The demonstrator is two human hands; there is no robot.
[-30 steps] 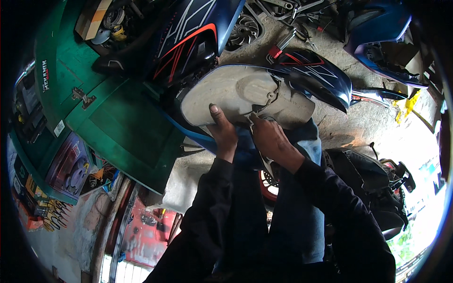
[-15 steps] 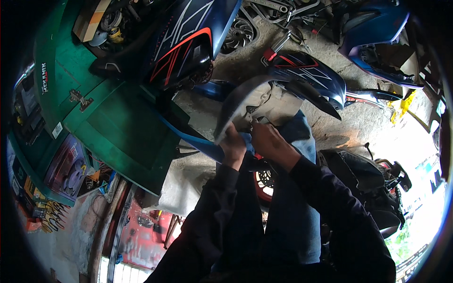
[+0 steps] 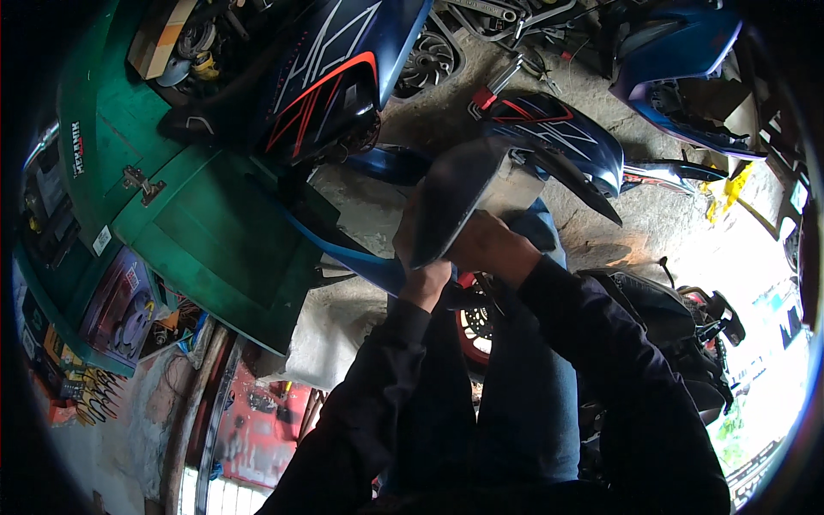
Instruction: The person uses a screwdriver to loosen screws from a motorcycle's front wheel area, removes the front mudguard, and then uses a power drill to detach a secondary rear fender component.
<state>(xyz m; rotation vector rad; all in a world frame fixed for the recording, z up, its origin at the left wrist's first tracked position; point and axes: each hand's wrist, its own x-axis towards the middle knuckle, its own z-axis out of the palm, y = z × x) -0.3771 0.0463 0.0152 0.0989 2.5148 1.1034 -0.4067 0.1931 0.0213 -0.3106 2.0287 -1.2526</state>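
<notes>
A dark, curved motorcycle body panel (image 3: 457, 184) is held up in front of my legs, its smooth outer face tilted toward me. My left hand (image 3: 424, 273) is closed around its left edge, fingers partly hidden behind it. Close to the panel's pale inner side is my right hand (image 3: 491, 247), with curled fingers; the panel covers their tips, so what they grip is out of sight. Past the hands a pointed black piece (image 3: 577, 182) extends to the right; whether it joins the panel cannot be made out.
A green metal cabinet (image 3: 215, 249) stands at left. Blue-black fairings with red and silver stripes (image 3: 330, 77) and another striped panel (image 3: 558, 137) lie ahead. A red-handled tool (image 3: 486, 96) rests on the concrete floor. Black motorcycle parts (image 3: 652, 335) are at right, a red wheel (image 3: 474, 330) below my hands.
The panel has turned so that its outer face shows more and its inner side less. My right hand has slipped partly behind it, and my left hand still holds its edge.
</notes>
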